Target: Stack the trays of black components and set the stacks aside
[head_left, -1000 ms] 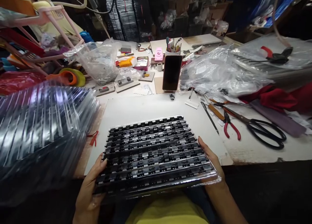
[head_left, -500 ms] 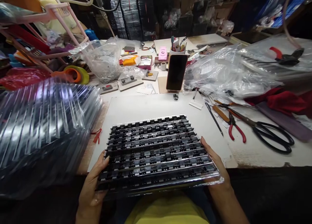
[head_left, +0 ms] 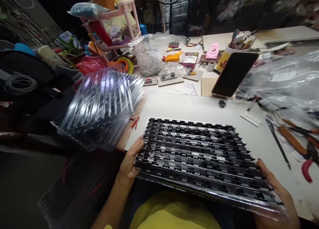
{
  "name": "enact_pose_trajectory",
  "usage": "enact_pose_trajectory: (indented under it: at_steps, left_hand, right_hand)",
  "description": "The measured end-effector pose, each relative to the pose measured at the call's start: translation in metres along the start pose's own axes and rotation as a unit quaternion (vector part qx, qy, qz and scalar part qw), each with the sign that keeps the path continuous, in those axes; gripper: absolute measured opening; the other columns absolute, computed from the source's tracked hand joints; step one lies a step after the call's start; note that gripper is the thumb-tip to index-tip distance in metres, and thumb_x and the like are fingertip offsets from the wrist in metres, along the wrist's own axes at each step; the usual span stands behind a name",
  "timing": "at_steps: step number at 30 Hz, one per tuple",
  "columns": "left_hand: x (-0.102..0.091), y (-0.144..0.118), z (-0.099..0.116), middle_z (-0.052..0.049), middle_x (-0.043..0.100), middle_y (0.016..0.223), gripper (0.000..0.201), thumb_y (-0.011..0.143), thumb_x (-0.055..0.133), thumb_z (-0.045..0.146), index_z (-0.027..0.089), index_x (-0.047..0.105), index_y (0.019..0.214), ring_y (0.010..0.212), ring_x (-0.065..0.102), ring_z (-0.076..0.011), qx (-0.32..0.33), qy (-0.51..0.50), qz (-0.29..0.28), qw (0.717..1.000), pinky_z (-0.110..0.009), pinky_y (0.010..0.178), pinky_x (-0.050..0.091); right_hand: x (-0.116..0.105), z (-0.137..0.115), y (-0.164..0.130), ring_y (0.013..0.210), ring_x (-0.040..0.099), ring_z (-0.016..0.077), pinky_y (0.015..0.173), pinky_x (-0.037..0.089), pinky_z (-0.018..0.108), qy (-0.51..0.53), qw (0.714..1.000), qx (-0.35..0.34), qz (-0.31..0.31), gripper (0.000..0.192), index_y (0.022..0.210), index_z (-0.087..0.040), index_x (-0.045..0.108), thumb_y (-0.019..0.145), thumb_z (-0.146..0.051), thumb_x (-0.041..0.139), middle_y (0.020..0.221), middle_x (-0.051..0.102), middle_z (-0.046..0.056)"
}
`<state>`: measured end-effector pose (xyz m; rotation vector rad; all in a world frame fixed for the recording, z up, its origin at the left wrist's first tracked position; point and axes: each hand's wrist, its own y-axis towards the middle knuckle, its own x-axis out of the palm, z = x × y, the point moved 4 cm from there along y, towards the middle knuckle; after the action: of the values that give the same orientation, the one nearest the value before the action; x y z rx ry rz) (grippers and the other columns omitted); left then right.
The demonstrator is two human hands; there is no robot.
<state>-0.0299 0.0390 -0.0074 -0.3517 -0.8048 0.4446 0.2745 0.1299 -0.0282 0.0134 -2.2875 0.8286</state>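
Note:
Between my two hands is a clear plastic tray point(head_left: 189, 149) filled with rows of small black parts that look like connectors. My left hand point(head_left: 131, 161) grips its left edge, thumb on top and fingers underneath. At the right edge my right hand point(head_left: 279, 192) holds it the same way, its fingers mostly hidden below. The tray hangs over the near edge of a white board point(head_left: 159, 104), tilted toward me. To the left lies a stack of clear ridged plastic trays point(head_left: 99, 99). A small black part point(head_left: 222, 104) lies on the board beyond the tray.
A phone point(head_left: 235, 74) leans against a cup point(head_left: 224, 58) of pens. Pliers point(head_left: 306, 169), a dark pen-like tool point(head_left: 277, 142) and plastic bags point(head_left: 294, 86) lie on the right. A pink rack point(head_left: 128, 20) stands at the back left. Wrapped trays point(head_left: 72, 189) sit low on the left.
The view has turned to the left, so the table's things sit further right. Both hands still hold the filled tray, which now slants down toward the right in view.

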Motion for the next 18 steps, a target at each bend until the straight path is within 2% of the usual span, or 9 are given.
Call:
enact_pose_trajectory:
  at_steps: [3, 5, 7, 9, 12, 15, 18]
  left_hand:
    - [0.000, 0.000, 0.002, -0.010, 0.066, 0.114, 0.049, 0.087, 0.051, 0.031, 0.014, 0.046, 0.132, 0.108, 0.060, -0.0263, 0.011, -0.051, -0.033, 0.998, -0.041, 0.098, 0.043]
    - [-0.002, 0.000, 0.003, -0.009, 0.066, 0.113, 0.050, 0.086, 0.052, 0.026, 0.015, 0.044, 0.134, 0.111, 0.059, -0.0255, 0.035, -0.057, -0.037, 0.997, -0.039, 0.101, 0.041]
    - [-0.002, 0.001, 0.004, -0.006, 0.067, 0.113, 0.054, 0.084, 0.053, 0.015, 0.018, 0.042, 0.136, 0.112, 0.058, -0.0231, 0.040, -0.036, -0.039, 0.998, -0.036, 0.102, 0.040]
    - [-0.001, 0.001, 0.005, -0.005, 0.066, 0.116, 0.060, 0.082, 0.052, 0.007, 0.021, 0.039, 0.138, 0.113, 0.057, -0.0221, 0.032, -0.011, -0.049, 0.998, -0.035, 0.103, 0.039]
    - [-0.001, 0.001, 0.005, -0.005, 0.064, 0.119, 0.062, 0.081, 0.052, 0.006, 0.023, 0.038, 0.139, 0.114, 0.057, -0.0228, 0.025, 0.007, -0.047, 0.999, -0.036, 0.103, 0.041]
    - [-0.004, 0.000, 0.004, -0.005, 0.065, 0.118, 0.060, 0.081, 0.053, 0.008, 0.024, 0.041, 0.137, 0.112, 0.058, -0.0231, 0.021, 0.014, -0.020, 0.999, -0.037, 0.101, 0.043]
    - [-0.009, 0.000, 0.002, -0.004, 0.065, 0.119, 0.059, 0.080, 0.053, 0.008, 0.025, 0.044, 0.136, 0.110, 0.059, -0.0225, 0.020, 0.020, 0.007, 1.000, -0.035, 0.098, 0.046]
  right_hand:
    - [0.006, -0.004, -0.003, 0.083, 0.070, 0.0236, 0.096, 0.047, 0.048, 0.083, 0.991, -0.008, 0.101, 0.036, 0.084, -0.028, 0.071, 0.091, -0.035, 0.037, 0.075, 0.074, 0.001]
    - [0.012, -0.004, -0.006, 0.079, 0.070, 0.0229, 0.096, 0.046, 0.050, 0.120, 0.983, -0.014, 0.141, 0.042, 0.092, -0.023, 0.070, 0.093, -0.035, 0.030, 0.083, 0.074, 0.004]
    - [0.016, -0.003, -0.006, 0.078, 0.070, 0.0224, 0.097, 0.045, 0.050, 0.113, 0.985, -0.018, 0.131, 0.040, 0.091, -0.021, 0.070, 0.094, -0.032, 0.031, 0.086, 0.074, 0.006]
    - [0.016, -0.002, -0.004, 0.078, 0.070, 0.0214, 0.097, 0.045, 0.048, 0.088, 0.989, -0.011, 0.115, 0.034, 0.085, -0.021, 0.070, 0.092, -0.023, 0.036, 0.081, 0.074, 0.005]
    - [0.012, -0.001, -0.004, 0.077, 0.070, 0.0193, 0.096, 0.047, 0.043, 0.069, 0.987, 0.006, 0.145, 0.034, 0.076, -0.021, 0.070, 0.090, -0.014, 0.039, 0.074, 0.073, 0.002]
    - [0.013, 0.001, -0.007, 0.080, 0.070, 0.0180, 0.094, 0.050, 0.039, 0.087, 0.979, 0.034, 0.181, 0.034, 0.081, -0.021, 0.071, 0.092, -0.016, 0.039, 0.076, 0.073, 0.001]
    - [0.020, 0.001, -0.010, 0.085, 0.069, 0.0178, 0.093, 0.051, 0.038, 0.114, 0.977, 0.050, 0.175, 0.032, 0.087, -0.020, 0.071, 0.093, -0.019, 0.040, 0.080, 0.074, 0.002]
